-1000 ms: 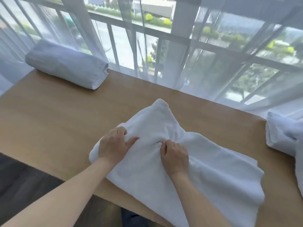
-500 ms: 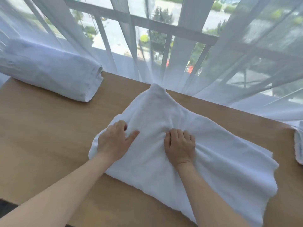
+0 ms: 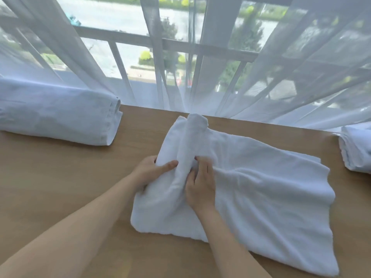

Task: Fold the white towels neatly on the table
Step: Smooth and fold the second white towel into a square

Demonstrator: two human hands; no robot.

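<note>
Since the last frame both hands have bunched the left part of the white towel [image 3: 251, 189] up into a raised ridge; half a second back they were lying flatter on the cloth and it was spread smoother. That ridge runs from between the hands toward the window, ending in a rounded hump near the far edge of the wooden table [image 3: 60, 177].

Left hand [image 3: 148, 171] has its thumb laid across the front of the ridge with fingers tucked behind the fold, so it's gripping the towel. Right hand [image 3: 200, 183] is on the other side of the ridge, fingers curled in and pinching the cloth against it. The two hands sit close together with just the ridge between them.

The towel itself is plain white terry, lying in the middle of the table and slanting toward the near right. It looks like more than one layer, with wrinkles fanning out from the right hand and a wavy right edge.

Hard-to-see stuff: the left fingers are hidden behind the fold, and the towel's near right corner sits so close to the frame bottom that I can't tell whether it hangs off the table. A rolled white bundle [image 3: 56, 115] at far left is cut off by the frame, same for another white towel pile [image 3: 355, 149] at the right edge. Sheer curtains [image 3: 281, 67] blur the railing [image 3: 170, 43] outside.
</note>
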